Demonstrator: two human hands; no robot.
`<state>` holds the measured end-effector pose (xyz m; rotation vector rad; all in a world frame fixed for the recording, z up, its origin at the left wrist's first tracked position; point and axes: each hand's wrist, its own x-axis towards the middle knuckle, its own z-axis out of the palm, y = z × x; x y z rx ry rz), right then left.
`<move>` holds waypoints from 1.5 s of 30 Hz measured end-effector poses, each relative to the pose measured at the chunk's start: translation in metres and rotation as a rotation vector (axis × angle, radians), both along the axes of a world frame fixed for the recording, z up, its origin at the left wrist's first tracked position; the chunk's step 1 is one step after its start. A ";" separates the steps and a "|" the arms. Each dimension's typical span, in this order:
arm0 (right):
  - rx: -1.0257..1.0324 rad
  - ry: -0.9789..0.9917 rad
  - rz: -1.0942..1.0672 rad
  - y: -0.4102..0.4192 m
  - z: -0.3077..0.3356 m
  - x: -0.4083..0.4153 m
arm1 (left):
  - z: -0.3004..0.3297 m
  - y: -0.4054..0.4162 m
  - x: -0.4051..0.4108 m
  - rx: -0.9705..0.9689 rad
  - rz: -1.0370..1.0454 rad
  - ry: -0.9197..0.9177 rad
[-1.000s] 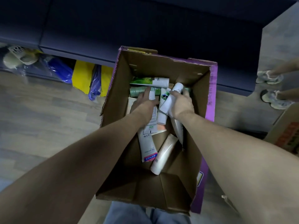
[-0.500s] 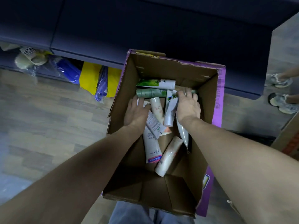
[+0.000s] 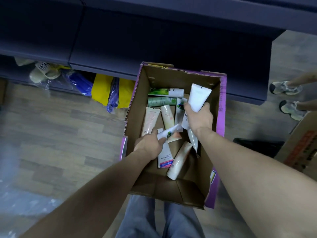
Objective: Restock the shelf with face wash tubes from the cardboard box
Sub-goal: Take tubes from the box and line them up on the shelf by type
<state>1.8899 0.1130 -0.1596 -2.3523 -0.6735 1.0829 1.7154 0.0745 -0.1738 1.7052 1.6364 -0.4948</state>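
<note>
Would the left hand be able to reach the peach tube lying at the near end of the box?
Probably yes: the left hand already grips a white tube, but the peach tube lies uncovered right beside it, with nothing between.

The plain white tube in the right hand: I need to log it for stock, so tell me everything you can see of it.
The white tube is a soft plastic squeeze tube, blank on the side that shows, with no readable print. Its flat crimped end is wide and points up and away, above the cardboard box. It tapers down into the right hand, whose fingers wrap its lower part, hiding the cap. It is tilted and lifted clear of the tubes in the box.
</note>
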 end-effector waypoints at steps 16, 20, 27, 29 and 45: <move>-0.318 0.191 0.110 -0.039 0.010 -0.016 | 0.020 -0.009 -0.001 0.021 0.583 -0.333; -0.294 0.177 0.132 -0.044 0.013 -0.026 | 0.026 -0.007 -0.001 0.115 0.457 -0.205; -0.151 -0.094 0.113 -0.059 0.030 -0.029 | 0.047 0.000 -0.002 0.129 0.538 -0.223; -0.126 -0.127 0.085 -0.066 0.037 -0.029 | 0.054 0.001 -0.003 0.130 0.526 -0.213; 0.083 -0.140 0.011 -0.071 0.098 -0.030 | 0.116 0.014 0.006 0.279 0.505 -0.272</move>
